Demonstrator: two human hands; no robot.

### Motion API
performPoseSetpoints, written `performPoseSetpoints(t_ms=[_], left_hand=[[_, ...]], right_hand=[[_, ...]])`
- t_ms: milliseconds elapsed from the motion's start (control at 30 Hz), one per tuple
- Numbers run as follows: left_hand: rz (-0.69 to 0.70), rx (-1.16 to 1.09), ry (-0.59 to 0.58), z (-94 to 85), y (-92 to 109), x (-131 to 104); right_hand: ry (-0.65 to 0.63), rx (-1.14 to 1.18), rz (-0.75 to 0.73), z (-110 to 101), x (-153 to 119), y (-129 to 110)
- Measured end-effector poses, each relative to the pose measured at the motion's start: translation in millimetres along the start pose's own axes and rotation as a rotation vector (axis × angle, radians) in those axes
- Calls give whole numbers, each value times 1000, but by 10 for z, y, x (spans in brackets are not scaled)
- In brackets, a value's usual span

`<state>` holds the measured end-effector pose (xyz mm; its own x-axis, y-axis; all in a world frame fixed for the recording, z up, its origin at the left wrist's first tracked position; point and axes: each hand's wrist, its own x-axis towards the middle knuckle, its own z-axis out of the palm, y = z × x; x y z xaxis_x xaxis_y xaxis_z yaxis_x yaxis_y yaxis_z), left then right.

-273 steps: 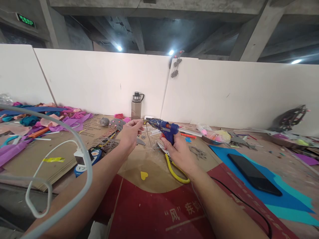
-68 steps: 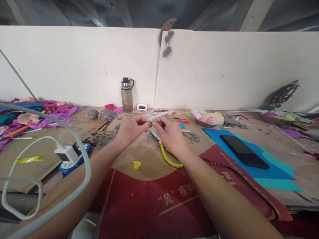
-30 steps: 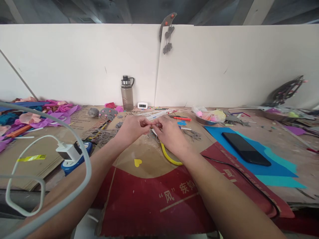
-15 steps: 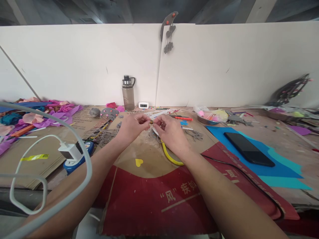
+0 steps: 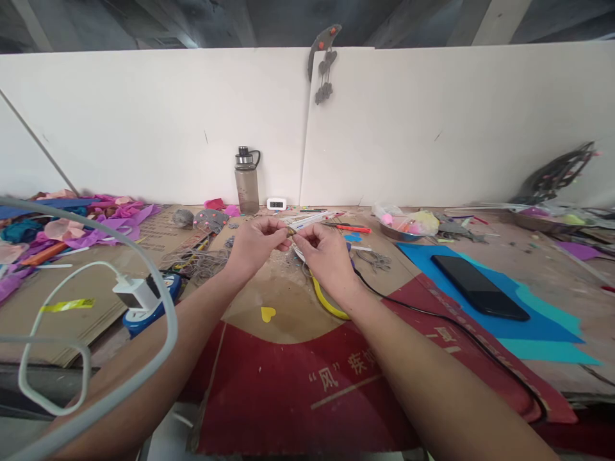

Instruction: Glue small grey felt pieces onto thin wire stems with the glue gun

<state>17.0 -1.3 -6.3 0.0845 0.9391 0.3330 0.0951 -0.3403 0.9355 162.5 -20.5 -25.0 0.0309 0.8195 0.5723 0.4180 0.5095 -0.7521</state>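
Left hand and right hand are facing each other in front of the water bottle and to its right, each curling into a narrow pinch. Between the fingertips they are holding a small brownish piece — too tiny and too covered to name more exactly.

Well to the bottle's left, crumpled purple, pink and blue sheets are lying heaped. Also left but nearer, a white charger plug is resting on a blue-and-white object. Toward the bottle's front left, tangled grey cord is lying loose, while a grey piece with pink dots is lying just left of the bottle.

In front and slightly right of the bottle, a yellow heart cutout is lying on red-and-brown cardboard. Beside the bottle's base, on its right, a small digital clock is standing. Higher than the bottle and rightward, a grey crescent ornament is hanging. Nearer than the bottle, a yellow-handled tool is lying partly hidden by the right hand. Far right of the bottle, a black smartphone is lying on blue sheets.
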Motion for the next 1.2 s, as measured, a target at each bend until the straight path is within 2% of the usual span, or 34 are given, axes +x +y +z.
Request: performPoseSetpoints(t_ms=[133,500,700,800,900,1000,1100,1200], left_hand=[[-24,-82,-3,27,-15,-1],[-34,-160,-30,55,-24,-6],[-72,-207,-91,51,-34,-3],[-94,-218,-66,44,-36,10],[-109,-252,34,-4,-46,54],[-121,-320,118,-98,-70,126],[-156,-416,161,-195,-99,198],[-158,-484,170,-253,-121,243]], right_hand=[[29,52,60,14,3,-5],[53,94,108,2,31,33],[4,250,172,-11,37,32],[-29,206,181,-12,51,51],[-97,94,110,-3,48,61],[-176,-58,-75,28,-6,31],[-379,-225,-261,82,-96,-20],[-593,-312,-328,89,-138,-66]])
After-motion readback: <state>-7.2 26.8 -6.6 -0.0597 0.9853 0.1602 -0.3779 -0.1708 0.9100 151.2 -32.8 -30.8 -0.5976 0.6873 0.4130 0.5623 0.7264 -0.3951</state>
